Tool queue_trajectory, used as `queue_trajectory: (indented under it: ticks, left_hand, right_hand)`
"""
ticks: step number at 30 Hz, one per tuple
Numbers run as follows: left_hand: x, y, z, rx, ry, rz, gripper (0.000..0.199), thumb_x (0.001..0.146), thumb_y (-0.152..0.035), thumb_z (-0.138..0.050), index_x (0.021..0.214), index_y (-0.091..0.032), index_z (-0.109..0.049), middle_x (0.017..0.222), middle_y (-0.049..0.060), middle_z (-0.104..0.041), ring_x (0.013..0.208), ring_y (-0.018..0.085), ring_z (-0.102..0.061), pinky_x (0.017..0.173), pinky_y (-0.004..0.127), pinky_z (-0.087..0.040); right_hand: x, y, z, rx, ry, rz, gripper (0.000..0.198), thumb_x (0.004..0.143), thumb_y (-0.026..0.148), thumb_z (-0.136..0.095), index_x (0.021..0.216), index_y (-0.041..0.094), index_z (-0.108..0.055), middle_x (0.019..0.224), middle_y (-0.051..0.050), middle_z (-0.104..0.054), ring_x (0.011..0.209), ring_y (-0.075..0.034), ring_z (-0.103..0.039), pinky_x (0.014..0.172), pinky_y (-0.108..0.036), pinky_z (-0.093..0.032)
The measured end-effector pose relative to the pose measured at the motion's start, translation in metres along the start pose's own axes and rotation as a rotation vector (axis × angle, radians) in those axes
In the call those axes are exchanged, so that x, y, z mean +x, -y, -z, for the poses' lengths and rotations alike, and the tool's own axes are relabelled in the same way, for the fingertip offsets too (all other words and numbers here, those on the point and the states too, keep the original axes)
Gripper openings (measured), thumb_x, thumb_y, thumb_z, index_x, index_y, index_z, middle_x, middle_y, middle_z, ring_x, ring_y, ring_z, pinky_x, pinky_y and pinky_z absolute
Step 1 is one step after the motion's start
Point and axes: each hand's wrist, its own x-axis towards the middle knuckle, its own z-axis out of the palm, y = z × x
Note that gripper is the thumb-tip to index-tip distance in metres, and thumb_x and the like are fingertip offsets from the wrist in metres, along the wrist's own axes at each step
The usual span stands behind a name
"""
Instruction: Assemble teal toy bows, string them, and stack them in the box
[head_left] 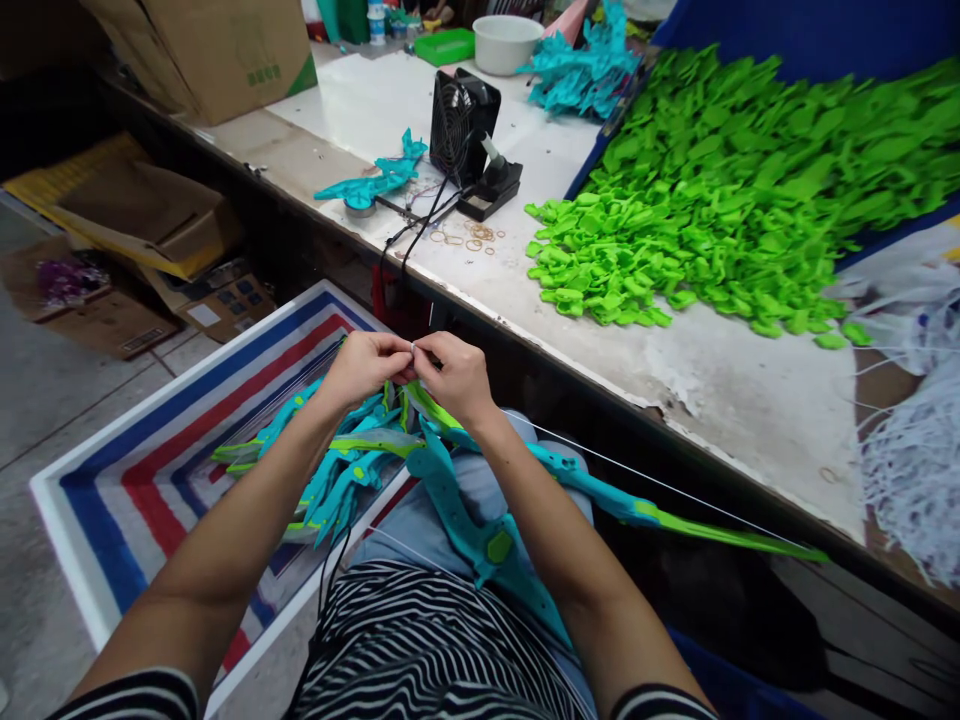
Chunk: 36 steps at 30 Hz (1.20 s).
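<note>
My left hand (373,362) and my right hand (455,375) meet fingertip to fingertip in front of me, both pinching the white string (652,478) near one end of a teal and green toy bow (555,460). From there the string runs taut to the bow's green tip at the right. My fingers hide the near tip and any knot in it. Across my lap lies what looks like another teal bow (450,495), marked by a green pentagon. Several similar bows (330,490) are heaped to the left of my lap.
A striped, white-rimmed bin (161,470) stands at my left. The worktable (360,110) carries a black fan (461,120), a soldering iron stand (491,190), rubber bands (480,236), a teal bow piece (379,182), many green parts (675,220) and white strings (919,450). Cardboard boxes (217,60) sit left.
</note>
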Motion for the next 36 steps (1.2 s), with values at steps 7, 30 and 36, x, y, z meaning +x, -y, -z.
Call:
queue_trajectory:
  ticks: [7, 30, 36]
  left_hand:
    - [-0.002, 0.009, -0.005, 0.366, -0.132, -0.159, 0.017, 0.066, -0.030, -0.063, 0.067, -0.014, -0.066, 0.053, -0.001, -0.061, 0.048, 0.011, -0.055, 0.048, 0.022, -0.041]
    - [-0.150, 0.139, 0.018, 0.580, -0.050, -0.047, 0.021, 0.078, -0.034, -0.062, 0.091, -0.018, -0.067, 0.090, 0.006, -0.068, 0.085, 0.020, -0.063, 0.079, 0.032, -0.051]
    - [-0.179, 0.189, 0.012, 0.932, 0.237, 0.137, 0.020, 0.084, -0.020, -0.053, 0.095, -0.018, -0.069, 0.091, 0.010, -0.067, 0.089, 0.023, -0.063, 0.079, 0.035, -0.047]
  right_hand:
    - [-0.006, -0.006, 0.002, 0.204, -0.043, -0.149, 0.017, 0.081, 0.022, -0.053, 0.074, 0.015, -0.067, 0.070, -0.001, -0.066, 0.061, -0.011, -0.058, 0.059, -0.021, -0.044]
    - [-0.084, 0.023, -0.050, 0.047, 0.468, 0.403, 0.032, 0.091, 0.015, -0.040, 0.118, 0.017, -0.057, 0.110, -0.011, -0.062, 0.106, -0.020, -0.057, 0.092, -0.035, -0.047]
    - [-0.100, 0.014, -0.094, -0.296, 0.766, 0.053, 0.046, 0.088, 0.006, -0.039, 0.133, 0.011, -0.046, 0.123, -0.021, -0.054, 0.120, -0.031, -0.047, 0.102, -0.055, -0.034]
